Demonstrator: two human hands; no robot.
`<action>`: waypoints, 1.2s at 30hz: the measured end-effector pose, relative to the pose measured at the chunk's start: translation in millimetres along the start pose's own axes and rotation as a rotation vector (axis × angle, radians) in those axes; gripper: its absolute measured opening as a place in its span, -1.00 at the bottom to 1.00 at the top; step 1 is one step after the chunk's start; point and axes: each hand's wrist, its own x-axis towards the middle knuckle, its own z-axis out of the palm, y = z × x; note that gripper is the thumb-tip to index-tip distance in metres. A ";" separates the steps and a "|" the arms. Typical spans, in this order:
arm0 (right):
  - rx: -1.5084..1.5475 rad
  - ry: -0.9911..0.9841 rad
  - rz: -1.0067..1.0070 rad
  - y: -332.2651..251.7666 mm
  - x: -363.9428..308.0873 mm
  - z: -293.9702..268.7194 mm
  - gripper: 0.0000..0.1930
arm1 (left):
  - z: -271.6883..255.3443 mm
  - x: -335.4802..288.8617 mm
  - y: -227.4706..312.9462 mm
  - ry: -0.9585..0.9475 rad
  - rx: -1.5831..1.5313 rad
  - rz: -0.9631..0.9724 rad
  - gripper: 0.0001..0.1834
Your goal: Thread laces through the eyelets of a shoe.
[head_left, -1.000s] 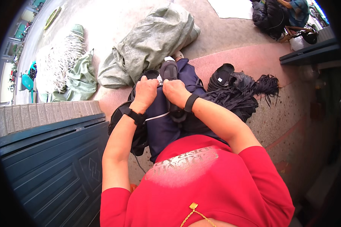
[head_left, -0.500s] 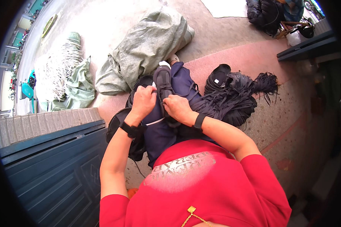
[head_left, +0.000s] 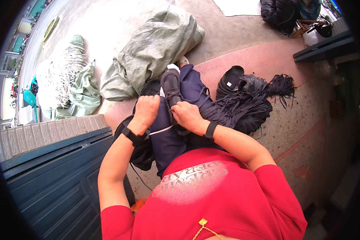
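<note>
A black shoe upper (head_left: 172, 85) with a pale tip lies along my thighs, toe pointing away from me. The fingers of my right hand (head_left: 189, 117) are closed on its near right edge. Left of the upper is my left hand (head_left: 145, 114), a closed fist whose contents I cannot make out. Beneath and beyond that hand, more black uppers (head_left: 151, 87) lie against my left leg. On my right leg and beside it rests a bundle of dark laces (head_left: 244, 102), with stacked black uppers (head_left: 233, 76) behind it.
A full grey-green woven sack (head_left: 154, 52) stands just beyond my knees. Farther left, white laces (head_left: 70, 72) are heaped on a green sack (head_left: 84, 94). A blue door panel (head_left: 60, 176) is close at my left. Black bundles (head_left: 280, 16) sit at the far right.
My left fist has moved slightly left and toward me, away from the shoe upper, with the elbow going outward. My right hand stays almost in place on the upper.
</note>
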 end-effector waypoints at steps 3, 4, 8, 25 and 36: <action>0.025 -0.014 0.008 1.7 0.7 0.0 -0.93 | 16.5 -1.4 -5.1 0.012 -0.224 -0.369 -0.97; 0.042 -0.019 0.009 2.4 1.2 -0.1 -0.92 | 21.9 -1.2 -6.4 0.014 -0.224 -0.370 -0.97; 0.041 -0.042 0.030 3.6 2.4 -1.5 -0.91 | 20.9 10.6 -12.2 -0.211 -1.017 -0.733 -0.83; -0.403 -0.141 -0.024 4.0 44.9 21.2 -0.93 | 25.0 21.5 -18.8 -0.094 -0.995 -0.640 -0.81; -0.469 -0.179 -0.093 5.7 48.0 19.5 -0.90 | 26.8 8.6 -8.1 -0.102 -0.488 -0.417 -0.78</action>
